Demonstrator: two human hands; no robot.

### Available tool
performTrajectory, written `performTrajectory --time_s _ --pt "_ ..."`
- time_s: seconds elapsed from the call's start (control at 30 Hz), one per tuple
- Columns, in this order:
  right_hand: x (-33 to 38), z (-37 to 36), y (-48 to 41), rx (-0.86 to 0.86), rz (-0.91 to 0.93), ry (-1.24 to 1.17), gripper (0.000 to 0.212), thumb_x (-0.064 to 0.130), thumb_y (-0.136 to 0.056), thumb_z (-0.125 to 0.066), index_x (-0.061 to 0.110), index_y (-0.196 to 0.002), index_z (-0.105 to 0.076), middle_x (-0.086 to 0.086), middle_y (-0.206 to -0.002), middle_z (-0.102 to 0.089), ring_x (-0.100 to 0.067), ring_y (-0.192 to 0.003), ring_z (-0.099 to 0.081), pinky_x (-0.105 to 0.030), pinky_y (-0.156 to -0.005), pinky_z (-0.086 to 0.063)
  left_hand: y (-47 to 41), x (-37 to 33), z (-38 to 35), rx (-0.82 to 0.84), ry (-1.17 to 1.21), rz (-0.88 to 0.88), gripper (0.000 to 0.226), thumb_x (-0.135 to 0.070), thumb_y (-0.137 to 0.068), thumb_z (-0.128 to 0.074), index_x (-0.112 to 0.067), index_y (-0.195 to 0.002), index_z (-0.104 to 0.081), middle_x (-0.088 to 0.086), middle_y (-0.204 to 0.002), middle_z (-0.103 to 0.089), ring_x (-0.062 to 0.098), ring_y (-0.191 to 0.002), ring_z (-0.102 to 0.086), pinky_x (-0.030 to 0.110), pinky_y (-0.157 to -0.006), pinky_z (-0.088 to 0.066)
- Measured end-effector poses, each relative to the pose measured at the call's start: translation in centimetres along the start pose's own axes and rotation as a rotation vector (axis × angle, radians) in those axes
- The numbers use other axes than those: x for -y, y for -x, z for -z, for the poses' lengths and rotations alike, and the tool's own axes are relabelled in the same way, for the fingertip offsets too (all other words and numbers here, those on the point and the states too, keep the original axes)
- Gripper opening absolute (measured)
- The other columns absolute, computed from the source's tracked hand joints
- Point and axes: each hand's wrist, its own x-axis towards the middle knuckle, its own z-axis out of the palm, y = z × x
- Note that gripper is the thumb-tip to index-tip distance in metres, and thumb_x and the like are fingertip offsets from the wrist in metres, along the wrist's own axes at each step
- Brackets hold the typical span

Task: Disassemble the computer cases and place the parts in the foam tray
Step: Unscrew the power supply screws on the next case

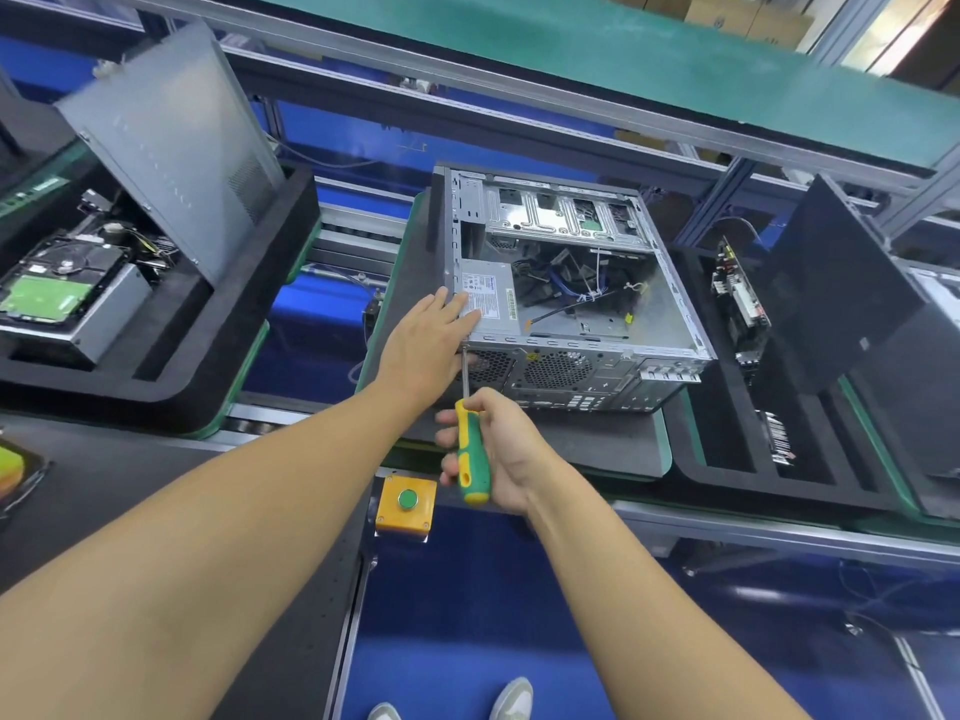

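An open grey computer case [670, 314] lies on its side on a dark pallet in the middle of the conveyor. Its power supply [493, 304] sits in the near left corner, with loose blue and black cables beside it. My left hand [431, 340] lies flat with straight fingers on the power supply's label. My right hand [498, 449] grips a green and yellow screwdriver [471, 449], whose shaft points up to the case's rear left corner. One black foam tray [171, 356] on the left holds a hard drive and a grey side panel. Another foam tray [727, 459] on the right holds circuit boards and a black panel.
A yellow box with a green push button [407, 504] sits on the bench edge just below my right hand. A green-topped shelf [623, 49] runs overhead behind the conveyor. Blue floor and my shoes show at the bottom.
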Motion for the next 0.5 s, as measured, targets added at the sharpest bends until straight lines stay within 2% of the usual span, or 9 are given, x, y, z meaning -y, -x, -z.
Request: performTrajectory --time_s 0.07,0.13,0.2,0.27,0.33,0.5 --pt "0.1 0.1 0.1 0.069 -0.022 -0.055 0.026 0.023 -0.098 -0.037 0.004 -0.103 -0.055 -0.008 -0.069 -0.056 -0.02 -0.049 -0.048 -0.033 -0.059 -0.048 -0.1 0.0 0.1 0.007 0.025 0.008 0.062 -0.031 -0.096 -0.064 -0.02 -0.151 -0.038 0.006 -0.16 -0.032 0.028 -0.15 -0.023 0.036 -0.124 -0.014" --pt "-0.4 0.2 -0.1 0.055 0.048 -0.05 0.017 0.015 -0.101 -0.041 0.003 -0.102 -0.053 -0.009 -0.071 -0.059 -0.019 -0.052 -0.051 -0.036 -0.06 -0.053 -0.1 0.0 0.1 0.007 0.048 0.011 0.063 -0.03 -0.095 -0.067 -0.019 -0.15 -0.04 0.007 -0.16 -0.033 0.029 -0.15 -0.024 0.036 -0.123 -0.014" --pt "-1.7 0.4 -0.6 -0.086 0.19 0.129 0.006 0.011 -0.101 -0.051 0.005 -0.101 -0.052 -0.01 -0.076 -0.06 -0.019 -0.056 -0.055 -0.038 -0.06 -0.058 0.0 -0.2 0.0 -0.002 0.063 0.018 0.063 -0.023 -0.093 -0.068 -0.016 -0.149 -0.041 0.007 -0.159 -0.034 0.03 -0.149 -0.025 0.036 -0.123 -0.014" --pt "-2.8 1.0 -1.1 -0.247 0.294 0.348 0.008 0.014 -0.099 -0.057 0.01 -0.101 -0.05 -0.008 -0.083 -0.059 -0.02 -0.063 -0.054 -0.036 -0.059 -0.057 0.1 -0.2 -0.1 -0.01 0.069 0.023 0.064 -0.016 -0.091 -0.07 -0.014 -0.148 -0.042 0.008 -0.159 -0.035 0.031 -0.149 -0.025 0.036 -0.123 -0.014" --pt "-3.3 1.7 -1.4 -0.31 0.342 0.432 0.012 0.018 -0.097 -0.059 0.013 -0.102 -0.049 -0.005 -0.085 -0.058 -0.018 -0.066 -0.052 -0.032 -0.054 -0.053 0.1 0.0 -0.1 -0.001 0.05 0.006 0.065 -0.017 -0.091 -0.07 -0.013 -0.149 -0.041 0.009 -0.159 -0.035 0.032 -0.149 -0.025 0.037 -0.123 -0.013" --pt "-2.4 2.2 -1.5 -0.224 0.283 0.309 0.01 0.015 -0.096 -0.061 0.012 -0.103 -0.054 -0.003 -0.084 -0.064 -0.015 -0.064 -0.055 -0.03 -0.053 -0.049 0.1 0.3 0.0 -0.044 0.074 -0.04 0.065 -0.021 -0.087 -0.075 -0.011 -0.144 -0.047 0.011 -0.155 -0.041 0.034 -0.147 -0.03 0.04 -0.122 -0.018"
